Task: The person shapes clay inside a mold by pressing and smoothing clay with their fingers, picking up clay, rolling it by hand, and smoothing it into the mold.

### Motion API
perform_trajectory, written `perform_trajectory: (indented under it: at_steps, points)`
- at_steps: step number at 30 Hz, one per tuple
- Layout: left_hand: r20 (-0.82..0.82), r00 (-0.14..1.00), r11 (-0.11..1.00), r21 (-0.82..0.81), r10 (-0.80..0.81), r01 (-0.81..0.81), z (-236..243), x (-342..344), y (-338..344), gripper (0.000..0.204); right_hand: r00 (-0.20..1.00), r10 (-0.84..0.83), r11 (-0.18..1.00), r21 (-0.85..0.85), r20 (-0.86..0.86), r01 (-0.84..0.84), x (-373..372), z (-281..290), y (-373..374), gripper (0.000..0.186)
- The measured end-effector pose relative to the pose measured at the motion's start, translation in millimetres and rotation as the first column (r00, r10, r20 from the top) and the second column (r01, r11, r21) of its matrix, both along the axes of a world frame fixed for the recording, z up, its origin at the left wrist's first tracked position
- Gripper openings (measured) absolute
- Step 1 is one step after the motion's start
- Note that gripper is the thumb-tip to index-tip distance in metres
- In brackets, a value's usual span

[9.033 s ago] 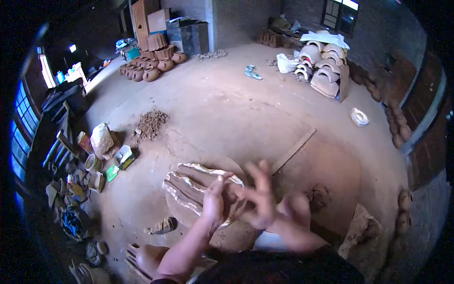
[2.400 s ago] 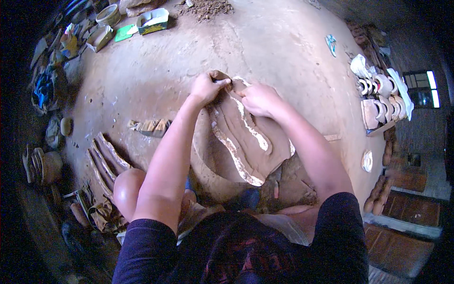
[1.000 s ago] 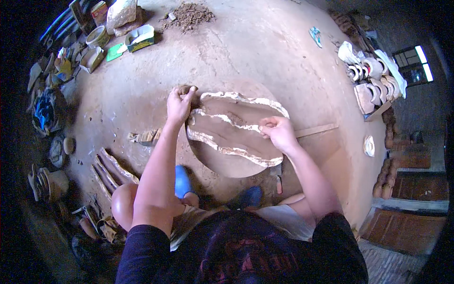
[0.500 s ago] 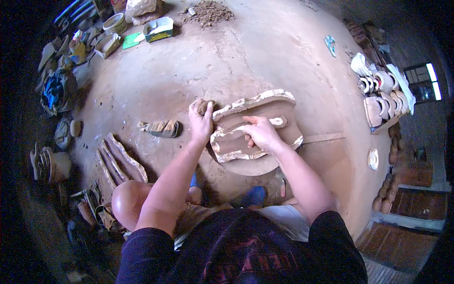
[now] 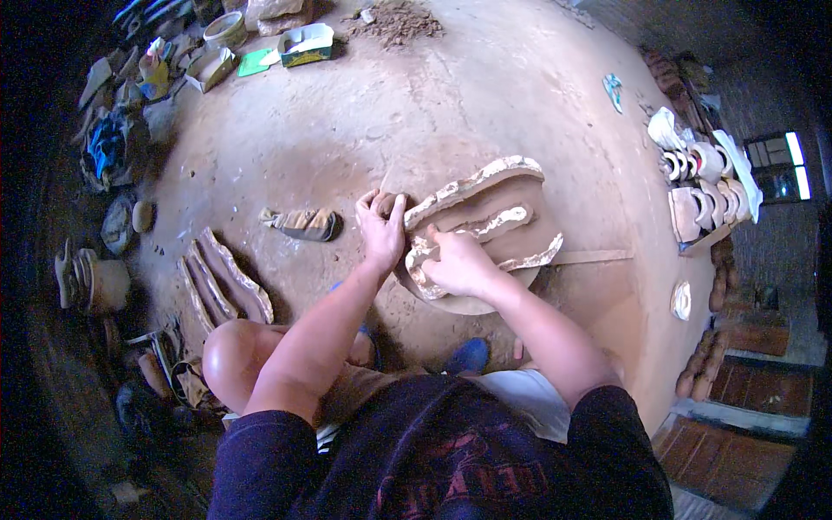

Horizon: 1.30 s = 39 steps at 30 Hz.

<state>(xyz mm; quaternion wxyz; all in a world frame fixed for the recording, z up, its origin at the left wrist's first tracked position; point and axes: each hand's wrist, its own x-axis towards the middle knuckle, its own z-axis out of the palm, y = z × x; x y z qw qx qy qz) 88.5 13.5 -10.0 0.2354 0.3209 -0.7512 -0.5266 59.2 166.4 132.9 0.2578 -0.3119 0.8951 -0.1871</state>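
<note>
A clay-coloured mould [image 5: 503,166] with wavy, white-edged ridges and long troughs lies on a round board [image 5: 464,303] before me. My left hand [image 5: 381,232] grips a brown clay lump [image 5: 389,204] at the mould's left end. My right hand [image 5: 459,267] reaches over the left half of the troughs, one digit in a groove and the other fingers curled; what they hold, if anything, is hidden. A similar ridged piece [image 5: 234,282] lies beside my left knee, and a cloth-wrapped object [image 5: 303,225] lies left of the board.
Boxes [image 5: 305,48], a green lid [image 5: 256,61] and crumbled clay [image 5: 394,22] lie at the top. Pots and sacks [image 5: 113,147] line the left. Stacked arched pieces [image 5: 711,201] and a white ring [image 5: 681,300] are at right. A wooden strip [image 5: 594,256] lies beside the board.
Since a second ago, my right hand has moved leftward from the mould's right part to its left part. The mould appears slightly rotated, its right end higher. My left hand still grips the lump.
</note>
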Motion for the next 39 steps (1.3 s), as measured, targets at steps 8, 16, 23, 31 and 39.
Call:
perform_trajectory:
  at_steps: [8, 16, 23, 31, 39]
  points:
    - [-0.054, 0.988, 0.988, 0.033, -0.148, 0.149, 58.1, 18.5, -4.2, 0.034, 0.873, -0.336, 0.755, -0.454, 0.353, 0.474, 16.4, -5.1, 65.3, 0.032]
    - [-0.227, 0.651, 0.46, 0.544, -0.724, 0.702, 142.5, 69.3, 75.9, 0.041, 0.949, -0.221, 0.83, -0.554, -0.226, 0.062, 53.6, 33.2, 126.9, 0.029]
    - [0.34, 0.743, 0.664, -0.335, -0.577, 0.669, 74.4, 81.3, 26.9, 0.054, 0.815, -0.561, 0.547, -0.674, 0.145, 0.496, 39.3, 8.7, 205.1, 0.027]
    - [0.264, 0.777, 0.699, -0.339, -0.571, 0.629, 37.4, 88.5, 52.5, 0.038, 0.802, -0.583, 0.509, -0.71, 0.132, 0.487, 58.9, 1.9, 231.0, 0.029]
    - [0.277, 0.894, 0.825, -0.358, -0.354, 0.437, 12.5, 87.9, 86.5, 0.052, 0.801, -0.592, 0.534, -0.701, 0.09, 0.473, 66.4, -12.0, 243.5, 0.031]
